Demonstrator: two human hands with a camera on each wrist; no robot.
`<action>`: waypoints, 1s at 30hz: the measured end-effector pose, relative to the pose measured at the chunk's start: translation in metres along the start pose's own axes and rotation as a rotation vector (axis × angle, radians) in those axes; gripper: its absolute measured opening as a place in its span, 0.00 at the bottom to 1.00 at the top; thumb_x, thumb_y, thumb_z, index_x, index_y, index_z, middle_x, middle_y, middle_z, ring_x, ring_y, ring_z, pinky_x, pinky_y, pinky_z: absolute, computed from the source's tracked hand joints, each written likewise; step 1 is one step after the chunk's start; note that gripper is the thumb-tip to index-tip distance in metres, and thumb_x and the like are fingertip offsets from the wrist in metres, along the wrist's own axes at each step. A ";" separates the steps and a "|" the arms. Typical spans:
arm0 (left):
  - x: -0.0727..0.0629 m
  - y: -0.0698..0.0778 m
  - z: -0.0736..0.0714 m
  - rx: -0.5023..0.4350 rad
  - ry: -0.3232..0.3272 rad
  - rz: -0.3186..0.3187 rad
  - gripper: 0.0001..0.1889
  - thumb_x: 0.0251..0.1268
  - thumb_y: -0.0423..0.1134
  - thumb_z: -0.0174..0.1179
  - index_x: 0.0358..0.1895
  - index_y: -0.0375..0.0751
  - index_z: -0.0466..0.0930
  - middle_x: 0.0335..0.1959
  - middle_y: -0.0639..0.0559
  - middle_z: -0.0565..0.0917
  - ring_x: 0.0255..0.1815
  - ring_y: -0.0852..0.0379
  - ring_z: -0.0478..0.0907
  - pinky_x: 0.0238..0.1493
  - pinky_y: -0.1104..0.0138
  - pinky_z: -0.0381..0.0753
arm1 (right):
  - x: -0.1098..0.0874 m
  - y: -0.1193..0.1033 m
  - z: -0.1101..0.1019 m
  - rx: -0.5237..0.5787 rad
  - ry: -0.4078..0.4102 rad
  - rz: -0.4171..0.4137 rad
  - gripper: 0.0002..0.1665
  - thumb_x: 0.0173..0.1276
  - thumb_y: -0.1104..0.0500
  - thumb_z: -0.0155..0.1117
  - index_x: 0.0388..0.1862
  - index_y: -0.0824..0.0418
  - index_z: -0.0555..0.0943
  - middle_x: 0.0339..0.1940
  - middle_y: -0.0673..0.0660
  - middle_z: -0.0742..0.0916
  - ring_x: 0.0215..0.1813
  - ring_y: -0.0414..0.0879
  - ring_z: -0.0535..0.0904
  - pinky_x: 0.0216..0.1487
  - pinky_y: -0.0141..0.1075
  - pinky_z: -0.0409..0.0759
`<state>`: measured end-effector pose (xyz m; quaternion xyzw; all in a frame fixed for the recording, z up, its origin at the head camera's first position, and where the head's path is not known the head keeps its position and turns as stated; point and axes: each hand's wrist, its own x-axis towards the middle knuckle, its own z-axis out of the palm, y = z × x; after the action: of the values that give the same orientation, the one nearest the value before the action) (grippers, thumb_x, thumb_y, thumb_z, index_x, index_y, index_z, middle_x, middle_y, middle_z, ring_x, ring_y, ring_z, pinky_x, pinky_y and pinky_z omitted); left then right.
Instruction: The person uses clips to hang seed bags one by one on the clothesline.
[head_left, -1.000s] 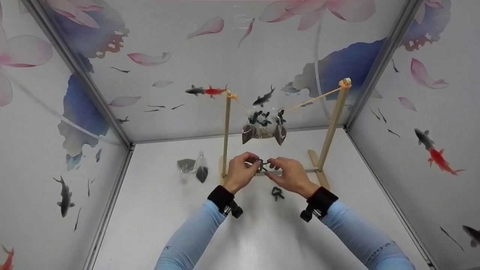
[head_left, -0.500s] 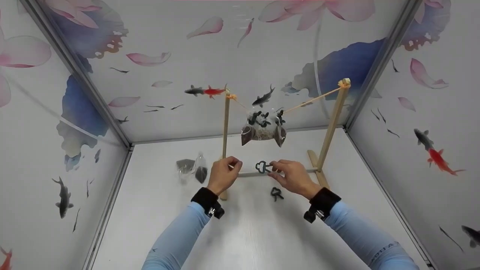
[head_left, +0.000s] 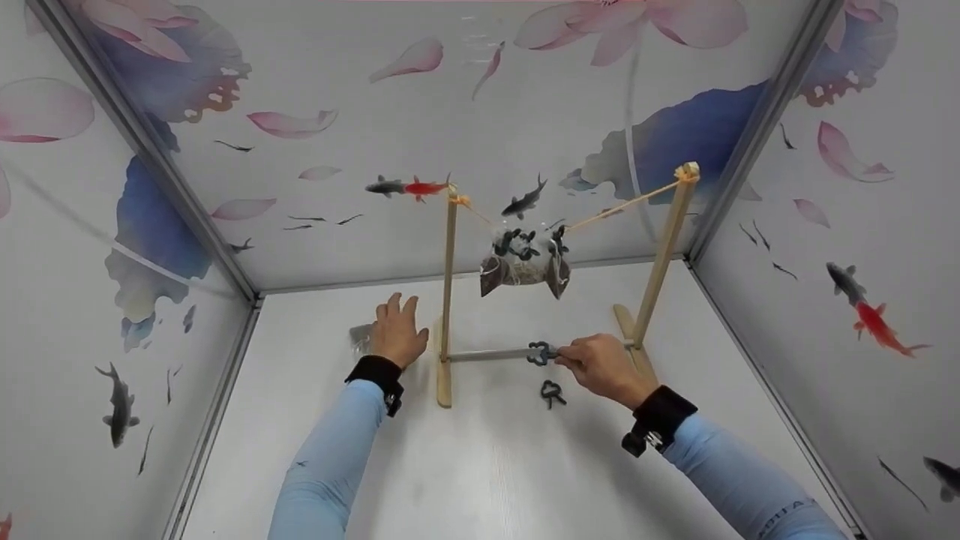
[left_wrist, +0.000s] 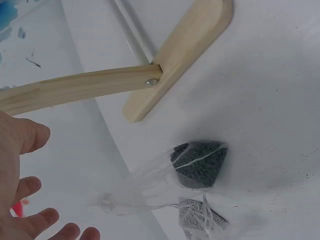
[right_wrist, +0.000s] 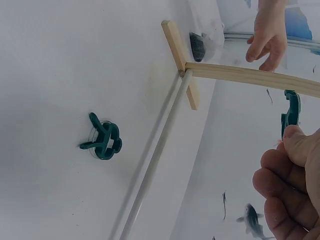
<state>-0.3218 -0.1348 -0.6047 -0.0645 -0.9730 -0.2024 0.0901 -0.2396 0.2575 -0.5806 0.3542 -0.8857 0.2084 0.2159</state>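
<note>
My right hand [head_left: 606,367] pinches a dark green plastic plant clip [right_wrist: 291,110] by its handle end, in front of the wooden stand's crossbar [head_left: 487,355]. A second green clip [right_wrist: 105,137] lies on the white table below. My left hand [head_left: 400,334], fingers spread and holding nothing, hovers left of the stand above two small clear bags. In the left wrist view, one bag holds dark granules [left_wrist: 200,162] and the other grey granules [left_wrist: 197,216]. The head view shows only part of the grey bag [head_left: 360,337]; my left hand hides the dark one.
Two wooden posts [head_left: 660,262] carry an orange cord [head_left: 622,206]. Clear bags with brown contents [head_left: 523,271] and several dark clips hang from it between the posts. Patterned panels in metal frames [head_left: 142,142] enclose the table [head_left: 480,465] at the back and sides.
My left hand has let go of the clip and moved left over the bags, its fingers spreading. The right hand keeps the clip and has shifted slightly down and right.
</note>
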 end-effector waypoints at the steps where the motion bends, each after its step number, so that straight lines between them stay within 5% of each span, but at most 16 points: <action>1: 0.001 -0.002 0.002 0.017 -0.021 -0.001 0.35 0.76 0.41 0.73 0.82 0.37 0.73 0.84 0.28 0.68 0.80 0.25 0.70 0.71 0.34 0.82 | -0.001 0.000 0.000 0.000 -0.010 0.008 0.01 0.69 0.65 0.81 0.37 0.61 0.95 0.24 0.54 0.91 0.24 0.44 0.86 0.26 0.37 0.83; 5: 0.005 -0.006 0.005 0.085 -0.109 0.002 0.39 0.76 0.40 0.72 0.86 0.40 0.68 0.89 0.28 0.61 0.83 0.23 0.65 0.73 0.31 0.79 | -0.004 0.000 -0.001 0.012 -0.061 0.055 0.04 0.72 0.64 0.80 0.43 0.61 0.96 0.27 0.54 0.93 0.26 0.42 0.85 0.28 0.37 0.82; 9: 0.004 -0.011 0.004 0.164 -0.189 0.003 0.32 0.78 0.37 0.69 0.81 0.36 0.74 0.85 0.28 0.68 0.79 0.24 0.71 0.72 0.31 0.81 | -0.005 0.000 -0.002 0.019 -0.099 0.081 0.04 0.74 0.63 0.79 0.45 0.61 0.96 0.29 0.54 0.94 0.28 0.42 0.86 0.30 0.37 0.84; 14: -0.002 -0.020 0.009 0.184 -0.194 0.024 0.15 0.78 0.30 0.66 0.61 0.29 0.87 0.59 0.28 0.87 0.59 0.29 0.86 0.62 0.40 0.89 | -0.006 0.000 -0.003 0.024 -0.113 0.078 0.03 0.75 0.62 0.78 0.42 0.60 0.96 0.29 0.53 0.94 0.27 0.39 0.83 0.28 0.32 0.80; 20: -0.005 -0.028 0.011 0.142 -0.128 0.061 0.07 0.75 0.26 0.63 0.39 0.30 0.90 0.38 0.33 0.91 0.41 0.34 0.90 0.45 0.44 0.92 | 0.000 -0.002 -0.007 0.016 -0.136 0.076 0.04 0.76 0.61 0.77 0.41 0.61 0.95 0.27 0.53 0.91 0.26 0.39 0.80 0.29 0.32 0.77; 25: -0.007 -0.021 -0.007 0.111 -0.153 0.091 0.09 0.76 0.23 0.60 0.39 0.30 0.90 0.39 0.34 0.92 0.42 0.36 0.91 0.43 0.46 0.92 | 0.006 -0.002 -0.015 0.007 -0.166 0.067 0.04 0.78 0.65 0.74 0.45 0.62 0.94 0.32 0.54 0.93 0.32 0.43 0.88 0.33 0.36 0.87; 30: -0.011 -0.006 -0.036 0.101 -0.215 0.123 0.06 0.76 0.25 0.65 0.44 0.31 0.92 0.42 0.35 0.94 0.45 0.36 0.93 0.48 0.47 0.94 | 0.013 0.004 -0.024 -0.031 -0.103 -0.017 0.06 0.73 0.71 0.74 0.43 0.63 0.92 0.31 0.56 0.92 0.31 0.47 0.91 0.32 0.41 0.89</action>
<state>-0.3070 -0.1557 -0.5762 -0.1408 -0.9802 -0.1392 0.0009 -0.2460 0.2656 -0.5549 0.3686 -0.8958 0.1741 0.1772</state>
